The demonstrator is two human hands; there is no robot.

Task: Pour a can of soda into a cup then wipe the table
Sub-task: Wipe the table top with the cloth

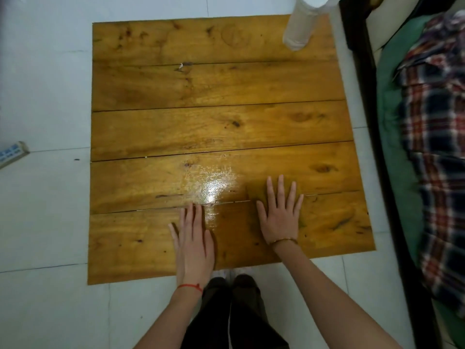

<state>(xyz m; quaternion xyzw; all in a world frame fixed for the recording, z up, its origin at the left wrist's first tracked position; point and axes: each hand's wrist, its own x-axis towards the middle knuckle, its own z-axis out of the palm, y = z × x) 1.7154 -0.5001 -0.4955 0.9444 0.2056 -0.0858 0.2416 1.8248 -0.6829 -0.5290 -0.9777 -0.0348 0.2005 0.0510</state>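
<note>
1. A wooden worktop (216, 127) stands on a pale tiled floor (45, 84), beside a bed (392, 147).
2. A white cup (300, 23) stands at the worktop's far right corner.
3. Left hand (193, 241) and right hand (280, 214) lie flat on the near planks, fingers straight, each grip holding nothing.

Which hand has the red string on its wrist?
The left hand, flat on the wooden table. The right hand, also flat, wears a gold-brown bracelet instead.

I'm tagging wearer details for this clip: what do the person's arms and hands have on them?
Both forearms are bare, no sleeves. The left hand has a thin red string bracelet at the wrist; the right hand has a slim brown-gold bracelet. No gloves; I can make out no rings.
</note>
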